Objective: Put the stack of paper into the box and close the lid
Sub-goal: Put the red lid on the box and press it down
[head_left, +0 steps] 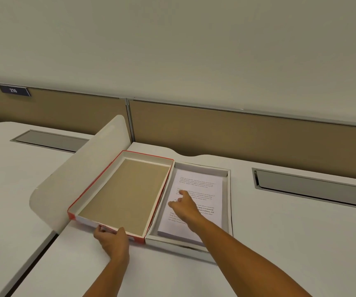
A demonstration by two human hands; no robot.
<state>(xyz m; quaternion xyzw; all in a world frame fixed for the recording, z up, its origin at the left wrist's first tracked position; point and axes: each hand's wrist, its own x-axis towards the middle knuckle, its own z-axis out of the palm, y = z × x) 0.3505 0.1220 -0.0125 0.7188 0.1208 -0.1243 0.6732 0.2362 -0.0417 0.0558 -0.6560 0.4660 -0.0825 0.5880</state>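
Observation:
A shallow white box [228,202] lies on the desk with a stack of printed paper [202,185] inside it. Its lid [127,194], red outside and brown inside, lies flipped open to the left, joined along the box's left edge. My right hand [185,204] rests on top of the paper, fingers spread and pointing away from me. My left hand [111,237] grips the near edge of the lid, thumb on top of the rim.
A curved white divider panel [76,174] stands just left of the lid, touching its left side. A tan partition wall [237,129] runs along the back. Grey cable hatches [310,187] [48,139] are set in the desk right and left.

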